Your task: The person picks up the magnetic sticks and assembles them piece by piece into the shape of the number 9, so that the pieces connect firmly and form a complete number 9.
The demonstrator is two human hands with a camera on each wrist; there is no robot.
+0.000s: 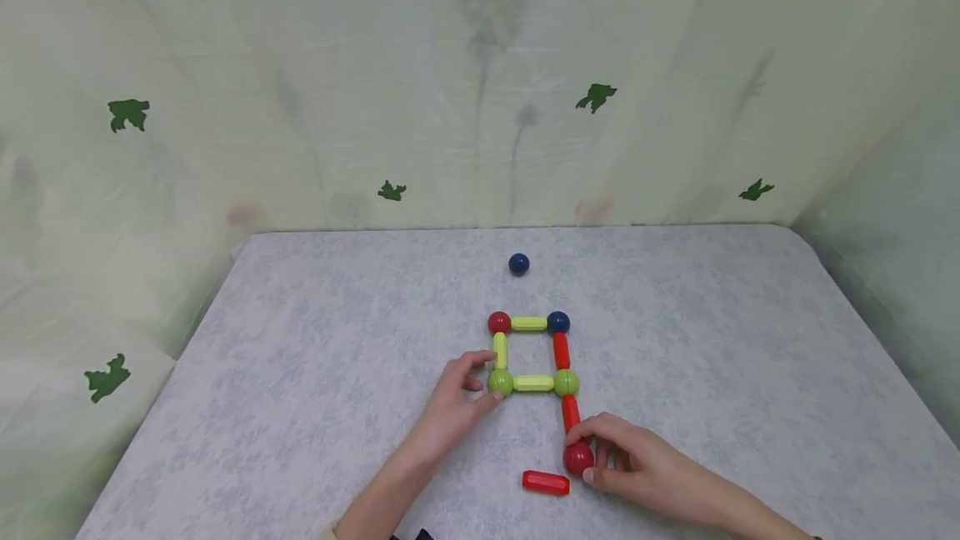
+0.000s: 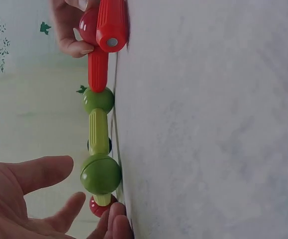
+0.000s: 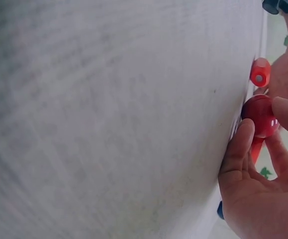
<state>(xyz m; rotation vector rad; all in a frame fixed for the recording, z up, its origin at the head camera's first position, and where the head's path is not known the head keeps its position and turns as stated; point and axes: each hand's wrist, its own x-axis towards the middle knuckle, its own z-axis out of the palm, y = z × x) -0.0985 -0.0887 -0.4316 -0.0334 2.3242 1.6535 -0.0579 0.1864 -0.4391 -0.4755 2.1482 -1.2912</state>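
A square of magnetic rods and balls lies on the table. Its corners are a red ball point(image 1: 498, 322), a dark blue ball point(image 1: 558, 322) and two green balls point(image 1: 500, 382). Yellow-green rods point(image 1: 533, 383) form three sides and a red rod point(image 1: 562, 351) the fourth. From the right green corner point(image 1: 566, 382), another red rod point(image 1: 571, 413) runs toward the near edge to a larger-looking red ball point(image 3: 261, 115). My right hand point(image 1: 637, 461) grips that ball between thumb and fingers. My left hand point(image 1: 453, 402) is beside the left green corner, fingers spread, thumb apart from the ball in the left wrist view.
A loose red rod point(image 1: 546, 482) lies just left of the gripped ball. Beyond the square sits a single dark blue ball point(image 1: 519, 264). A pale patterned cloth point(image 1: 420, 107) hangs behind the grey table point(image 1: 337, 307).
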